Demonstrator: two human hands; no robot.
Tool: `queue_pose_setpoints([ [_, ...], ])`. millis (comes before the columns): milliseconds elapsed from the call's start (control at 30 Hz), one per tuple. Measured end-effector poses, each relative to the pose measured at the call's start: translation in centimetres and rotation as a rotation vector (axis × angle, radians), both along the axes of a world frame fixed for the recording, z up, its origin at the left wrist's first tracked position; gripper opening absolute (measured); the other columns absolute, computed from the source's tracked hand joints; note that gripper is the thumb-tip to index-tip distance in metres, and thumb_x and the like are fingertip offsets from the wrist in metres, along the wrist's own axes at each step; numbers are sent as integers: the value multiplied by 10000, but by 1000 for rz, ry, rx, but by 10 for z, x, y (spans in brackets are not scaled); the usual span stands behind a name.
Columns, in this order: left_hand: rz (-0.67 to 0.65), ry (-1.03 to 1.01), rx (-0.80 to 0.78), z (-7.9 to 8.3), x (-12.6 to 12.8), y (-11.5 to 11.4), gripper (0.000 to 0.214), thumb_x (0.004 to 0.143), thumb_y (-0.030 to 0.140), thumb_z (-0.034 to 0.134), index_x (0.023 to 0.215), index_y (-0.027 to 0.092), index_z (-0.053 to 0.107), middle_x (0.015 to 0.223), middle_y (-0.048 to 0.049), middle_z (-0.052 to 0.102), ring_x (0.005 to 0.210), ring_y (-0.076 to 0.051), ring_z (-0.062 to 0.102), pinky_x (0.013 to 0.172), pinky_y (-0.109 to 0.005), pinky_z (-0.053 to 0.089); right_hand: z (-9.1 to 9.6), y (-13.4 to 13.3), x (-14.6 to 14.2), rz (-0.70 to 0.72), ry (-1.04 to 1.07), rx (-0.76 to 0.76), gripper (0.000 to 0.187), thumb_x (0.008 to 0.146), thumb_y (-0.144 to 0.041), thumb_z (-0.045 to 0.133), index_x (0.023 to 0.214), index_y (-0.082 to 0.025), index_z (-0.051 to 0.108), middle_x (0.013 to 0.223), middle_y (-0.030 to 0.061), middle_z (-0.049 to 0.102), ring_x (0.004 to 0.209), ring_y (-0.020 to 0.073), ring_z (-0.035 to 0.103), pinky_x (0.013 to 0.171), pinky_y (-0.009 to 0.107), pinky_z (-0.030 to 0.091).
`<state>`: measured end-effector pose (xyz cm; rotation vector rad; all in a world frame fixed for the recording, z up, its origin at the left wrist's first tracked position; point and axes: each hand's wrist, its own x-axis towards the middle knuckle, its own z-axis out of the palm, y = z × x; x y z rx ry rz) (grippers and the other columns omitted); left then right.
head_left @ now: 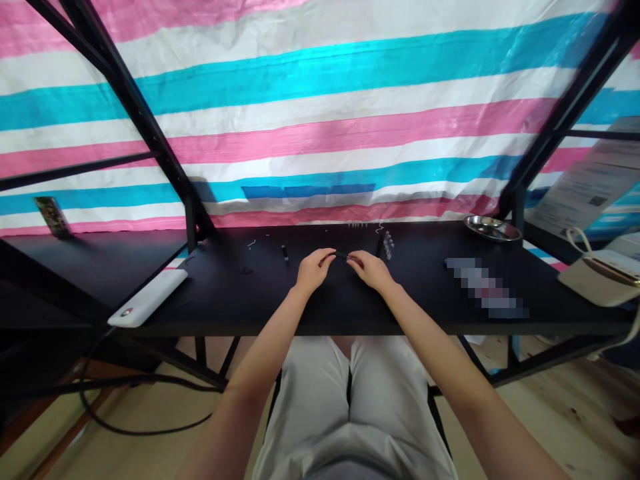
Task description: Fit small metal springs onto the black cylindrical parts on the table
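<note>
My left hand [314,268] and my right hand [370,268] meet over the black table [345,307], fingers pinched. Between them runs a thin dark rod-like piece [341,255], its ends covered by the fingertips; its exact kind is too small to make out. Just beyond my right hand stand a narrow dark piece [380,245] and a cluster of small grey cylinders [389,245]. To the left of my left hand is a short black cylinder with pale ends [285,253]. A row of tiny whitish pieces [357,225] lies along the back edge.
A white oblong device [150,298] with a cable lies at the table's left end. On the right are a shiny metal dish [493,228], a blurred-out item [485,288] and a beige bag [593,277]. Black frame posts [145,127] and a striped sheet [330,133] bound the back.
</note>
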<state>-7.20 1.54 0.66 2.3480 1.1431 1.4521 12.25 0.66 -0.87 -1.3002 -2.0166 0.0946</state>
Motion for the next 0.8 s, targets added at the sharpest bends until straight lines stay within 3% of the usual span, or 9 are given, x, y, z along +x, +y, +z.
queue_pose_setpoints([
  [433,-36,91,-64,-5,1,3,266,831,382,514,968,193,642,799,-18,638,543,-73,479,587,-220,440,-2,0,-2,36,7,-6,297,842,-335,480,1094,-197,553,865,43,621,731,146,588,683,266,464],
  [800,-30,55,-99,-5,2,4,282,809,408,532,955,191,639,745,-5,617,504,-64,440,548,-206,414,3,-5,-3,45,16,20,254,847,-343,466,1037,-201,557,839,36,620,695,136,578,635,244,438],
])
